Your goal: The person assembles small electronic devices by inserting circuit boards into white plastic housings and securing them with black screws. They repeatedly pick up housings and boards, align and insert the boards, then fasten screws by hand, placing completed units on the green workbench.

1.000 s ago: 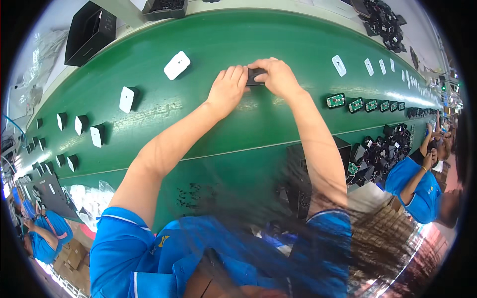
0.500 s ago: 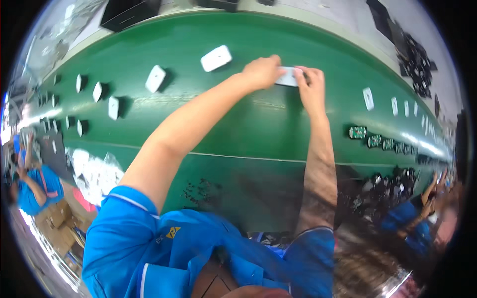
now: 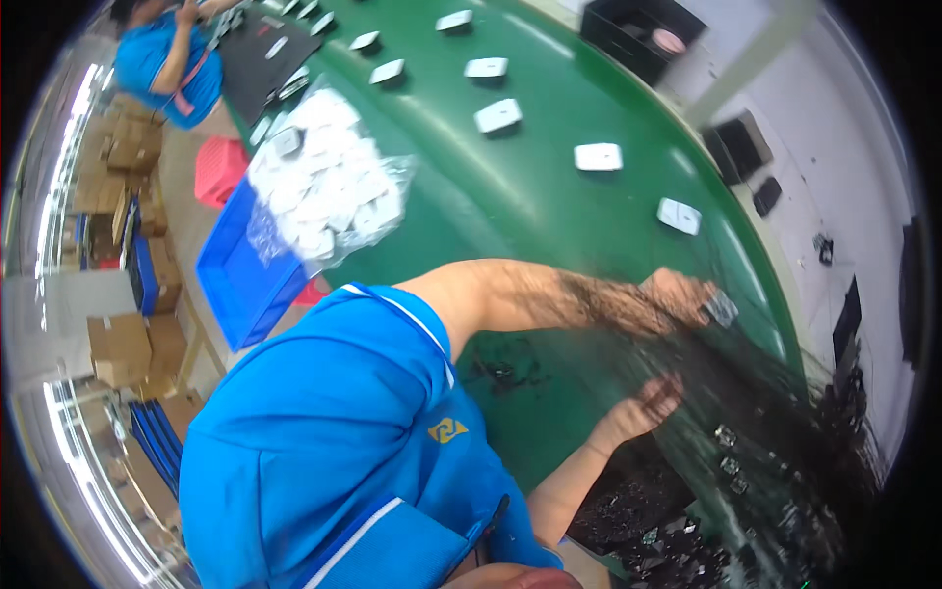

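My left hand [image 3: 675,298] reaches across the green work surface, its fingers closed on the edge of a small pale plastic casing [image 3: 722,309]. Dark strands of hair hang over that forearm and partly veil the hand. Nearer to me is my right hand [image 3: 645,407], apart from the casing, fingers loosely bent and apart, with nothing visible in them. Just beyond the left hand lies a white casing [image 3: 679,216], flat on the green surface. Another white casing [image 3: 599,157] is farther off, in a line of several like it.
To the left, a heap of white parts in clear plastic [image 3: 339,182] lies beside a blue bin [image 3: 245,265]. A black box [image 3: 643,37] stands past the belt's far edge. Small circuit boards [image 3: 728,461] and dark parts [image 3: 638,491] are at lower right. A co-worker [image 3: 167,64] sits at upper left.
My view has swung left, bringing the heap and blue bin into full sight. The right hand has come off the casing and drawn back towards me; the left still holds it.
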Action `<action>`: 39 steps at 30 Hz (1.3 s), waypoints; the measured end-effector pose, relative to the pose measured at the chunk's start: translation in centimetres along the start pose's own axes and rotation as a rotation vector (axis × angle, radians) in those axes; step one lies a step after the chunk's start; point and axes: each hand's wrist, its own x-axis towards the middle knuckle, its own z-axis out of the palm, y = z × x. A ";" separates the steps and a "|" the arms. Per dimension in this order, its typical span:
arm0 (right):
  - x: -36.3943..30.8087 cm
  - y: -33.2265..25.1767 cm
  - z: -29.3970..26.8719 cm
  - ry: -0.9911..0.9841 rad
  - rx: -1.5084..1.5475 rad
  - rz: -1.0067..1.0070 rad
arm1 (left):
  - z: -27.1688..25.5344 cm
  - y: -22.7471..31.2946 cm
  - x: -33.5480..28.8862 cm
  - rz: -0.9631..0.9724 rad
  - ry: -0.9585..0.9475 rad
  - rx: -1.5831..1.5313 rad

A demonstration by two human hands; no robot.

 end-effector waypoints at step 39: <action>-31.0 -4.4 19.3 -0.599 -0.094 -0.175 | -32.7 -19.5 -46.4 0.037 0.344 0.467</action>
